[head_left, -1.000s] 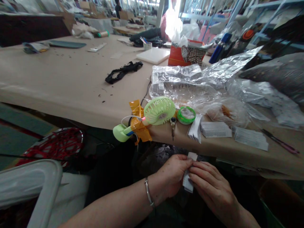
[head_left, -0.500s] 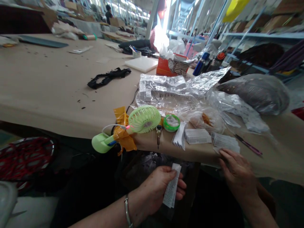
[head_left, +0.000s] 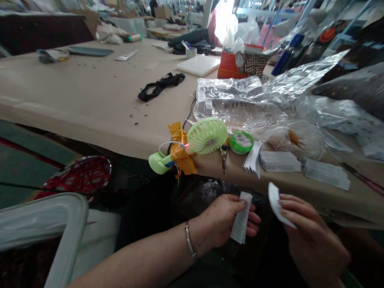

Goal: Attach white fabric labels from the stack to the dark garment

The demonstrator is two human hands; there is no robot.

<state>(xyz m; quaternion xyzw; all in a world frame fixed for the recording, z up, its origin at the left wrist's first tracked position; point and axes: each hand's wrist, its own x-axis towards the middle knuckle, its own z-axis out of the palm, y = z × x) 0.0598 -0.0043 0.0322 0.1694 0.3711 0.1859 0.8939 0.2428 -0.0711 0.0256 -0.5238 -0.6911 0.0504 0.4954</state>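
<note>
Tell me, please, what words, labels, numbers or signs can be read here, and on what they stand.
Nothing reads clearly.
Clear bag: dark writing in two rows, too blurred.
Strips in the left hand: print too small.
Middle stack and right stack: print too small.
Strip in the right hand: no legible print.

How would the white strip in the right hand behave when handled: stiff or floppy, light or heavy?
The white strip is probably bendy, since it curves where it sticks out from the right hand. It is likely very light, as it looks thin and narrow. Whether it is paper or cloth, I can't tell.
</note>
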